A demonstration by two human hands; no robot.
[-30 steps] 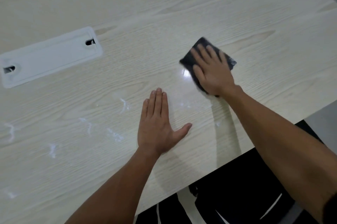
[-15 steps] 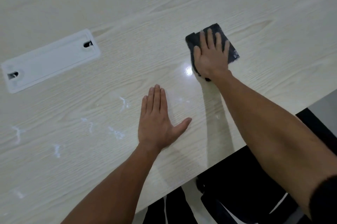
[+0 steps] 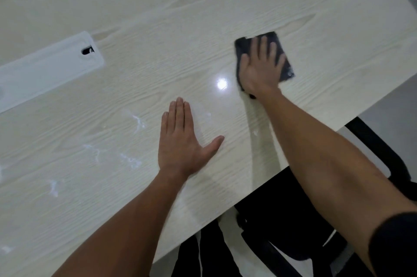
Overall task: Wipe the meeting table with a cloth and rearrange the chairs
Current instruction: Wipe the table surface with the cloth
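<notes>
On the pale wood-grain table (image 3: 158,17) the right hand (image 3: 259,71) lies flat with fingers spread, palm pressing a dark folded cloth (image 3: 285,67) against the surface near the table's right edge — the cloth's corners show beyond the fingers. The left hand (image 3: 180,143) rests palm-down nearer the body, fingers together and thumb splayed out, holding nothing. White smears (image 3: 130,160) mark the wood to its left. A white cable cover (image 3: 45,71) sits at far left, and a black chair (image 3: 293,220) stands below the table edge.
</notes>
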